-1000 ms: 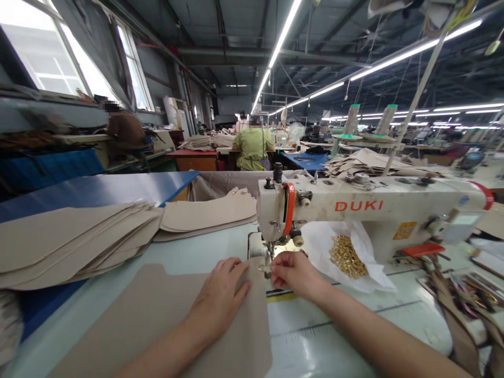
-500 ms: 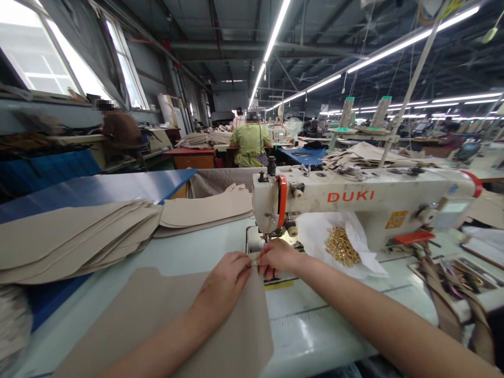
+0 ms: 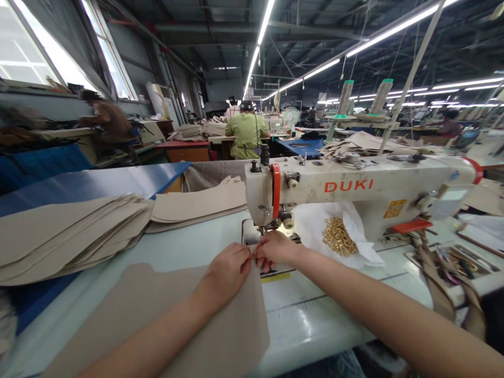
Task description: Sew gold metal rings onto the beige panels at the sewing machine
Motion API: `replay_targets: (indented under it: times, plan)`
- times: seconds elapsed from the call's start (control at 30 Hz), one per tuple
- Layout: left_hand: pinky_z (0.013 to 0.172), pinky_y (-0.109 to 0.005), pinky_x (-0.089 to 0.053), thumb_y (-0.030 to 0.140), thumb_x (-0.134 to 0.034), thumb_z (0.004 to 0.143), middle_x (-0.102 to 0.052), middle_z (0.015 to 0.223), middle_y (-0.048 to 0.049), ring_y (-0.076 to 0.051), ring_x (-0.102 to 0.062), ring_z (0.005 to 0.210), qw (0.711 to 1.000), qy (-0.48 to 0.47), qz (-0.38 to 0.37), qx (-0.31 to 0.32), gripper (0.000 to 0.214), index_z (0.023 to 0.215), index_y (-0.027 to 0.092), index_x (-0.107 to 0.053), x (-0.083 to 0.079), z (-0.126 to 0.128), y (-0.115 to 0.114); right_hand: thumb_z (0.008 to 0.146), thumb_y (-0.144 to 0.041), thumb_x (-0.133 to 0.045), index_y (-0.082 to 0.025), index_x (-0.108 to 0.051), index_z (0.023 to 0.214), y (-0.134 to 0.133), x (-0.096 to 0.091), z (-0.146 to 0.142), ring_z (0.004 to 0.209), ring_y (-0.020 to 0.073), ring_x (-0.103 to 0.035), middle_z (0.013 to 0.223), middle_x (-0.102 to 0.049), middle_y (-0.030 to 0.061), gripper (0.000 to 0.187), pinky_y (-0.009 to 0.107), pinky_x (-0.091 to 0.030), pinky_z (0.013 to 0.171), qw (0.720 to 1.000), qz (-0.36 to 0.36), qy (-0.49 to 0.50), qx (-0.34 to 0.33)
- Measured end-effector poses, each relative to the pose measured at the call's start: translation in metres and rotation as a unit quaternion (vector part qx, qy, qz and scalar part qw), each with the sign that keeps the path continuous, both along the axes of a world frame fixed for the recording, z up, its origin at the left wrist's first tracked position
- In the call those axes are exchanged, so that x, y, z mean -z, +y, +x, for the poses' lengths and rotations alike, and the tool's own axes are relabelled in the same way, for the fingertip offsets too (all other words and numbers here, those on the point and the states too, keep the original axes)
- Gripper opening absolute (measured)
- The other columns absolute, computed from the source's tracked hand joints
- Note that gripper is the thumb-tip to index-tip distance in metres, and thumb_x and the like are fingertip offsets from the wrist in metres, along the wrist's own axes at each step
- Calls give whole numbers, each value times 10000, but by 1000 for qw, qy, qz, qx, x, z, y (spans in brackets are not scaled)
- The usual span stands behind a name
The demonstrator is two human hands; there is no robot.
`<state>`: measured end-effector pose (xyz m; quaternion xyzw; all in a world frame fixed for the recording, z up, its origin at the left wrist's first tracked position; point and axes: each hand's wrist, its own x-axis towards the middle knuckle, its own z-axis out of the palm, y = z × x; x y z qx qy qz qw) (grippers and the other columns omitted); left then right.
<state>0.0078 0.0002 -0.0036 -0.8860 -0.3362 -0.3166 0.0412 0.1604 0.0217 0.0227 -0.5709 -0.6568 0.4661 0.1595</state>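
Your left hand [image 3: 227, 269] and right hand [image 3: 276, 249] meet at one o'clock on the flat taupe sheet [image 3: 228, 331]. Both bunch nearly closed, contents hidden.

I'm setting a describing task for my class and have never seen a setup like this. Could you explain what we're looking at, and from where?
There is no robot here: a person works with two bare hands, seen from a camera worn on their head, looking forward and down. The left hand rests on a large flat beige piece. The right hand meets it near the piece's far corner, close to a white sewing machine. Anything pinched between the fingertips is hidden. On the left lie piles of beige pieces; small gold-coloured parts lie on a white sheet under the machine's arm.
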Motion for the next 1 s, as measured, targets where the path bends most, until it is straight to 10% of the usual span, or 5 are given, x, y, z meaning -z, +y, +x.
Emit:
replay_targets:
  times: [0.27, 0.43, 1.0]
  plan:
    - [644, -268, -500, 51, -486, 740, -645, 686, -26, -170, -597, 689, 999, -8, -34, -15, 170, 674, 184, -570, -3, 1, 0, 832, -145, -514, -177, -662, 853, -31, 8, 26, 918, 210, -578, 911, -660, 67, 153, 307, -405, 810, 962, 259, -80, -37]
    - [656, -261, -509, 50, -493, 725, -650, 700, -20, -161, -607, 701, 998, -25, -51, -19, 169, 692, 185, -589, -2, 1, 0, 884, -168, -483, -190, -675, 930, -37, 18, 35, 824, 199, -526, 848, -630, 61, 198, 284, -404, 722, 859, 455, -181, -152]
    - [637, -263, -506, 48, -494, 730, -652, 686, -19, -163, -606, 693, 998, -26, -48, -7, 175, 683, 186, -591, -1, 1, 3, 902, -170, -484, -153, -626, 883, -33, 24, 34, 792, 189, -494, 810, -589, 49, 144, 293, -409, 717, 801, 510, -233, -209]
